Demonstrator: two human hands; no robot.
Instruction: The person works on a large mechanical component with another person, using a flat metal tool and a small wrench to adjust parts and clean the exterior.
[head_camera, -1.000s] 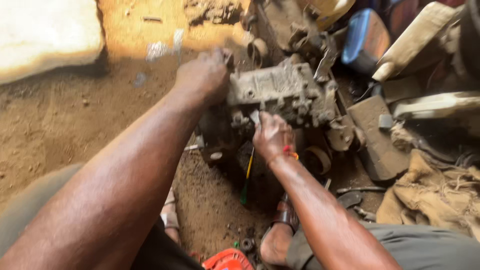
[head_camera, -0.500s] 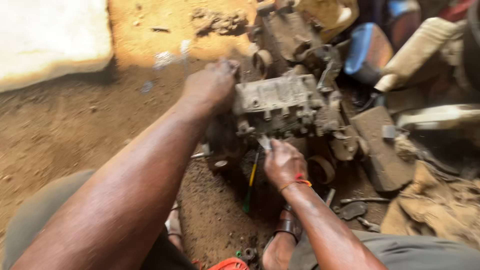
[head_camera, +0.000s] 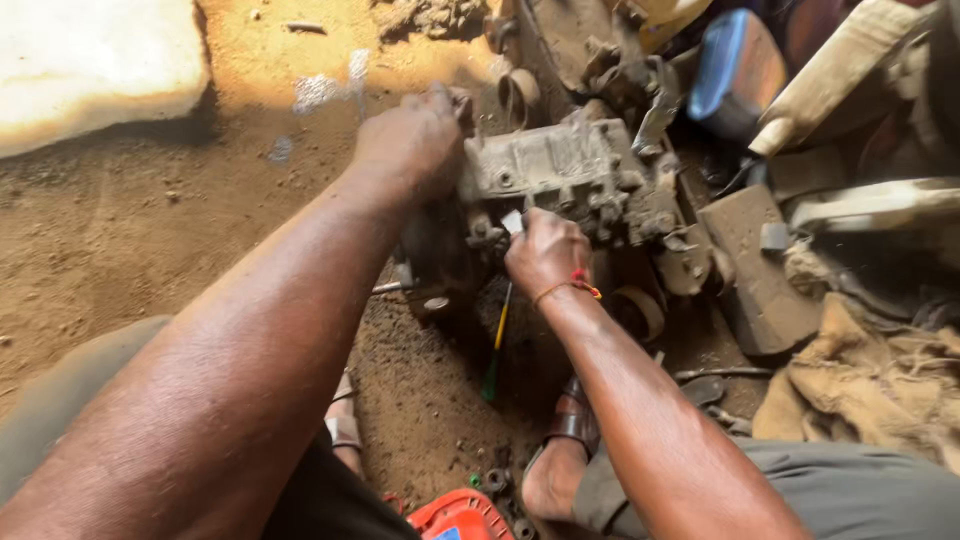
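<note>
Left hand: the left hand (head_camera: 415, 140) is curled shut over the far left end of the grimy metal engine casing (head_camera: 560, 175), fingers wrapped around its edge.
Right hand: the right hand (head_camera: 545, 255) is closed into a fist on a small pale tool (head_camera: 513, 221), whose tip pokes out above the knuckles and touches the near face of the casing; what kind of tool cannot be told.
Wrist: an orange thread band (head_camera: 570, 288) circles the right wrist.
Engine casing: grey, caked with dirt, resting on the sandy ground (head_camera: 130, 230) between the two hands, at the middle of the scene.
Screwdriver: a yellow-and-green screwdriver (head_camera: 497, 340) lies on the dirt just near the right hand, pointing toward the casing.
Container: a blue plastic container (head_camera: 735, 65) stands far right, behind the casing.
Block: a flat brown metal block (head_camera: 760, 265) lies right of the casing.
Cloth: a tan rag (head_camera: 870, 375) is heaped at the near right.
Stone: a pale slab (head_camera: 90, 55) sits far left.
Red object: a red plastic piece (head_camera: 458, 515) shows at the near edge, beside a sandalled foot (head_camera: 560, 455).
</note>
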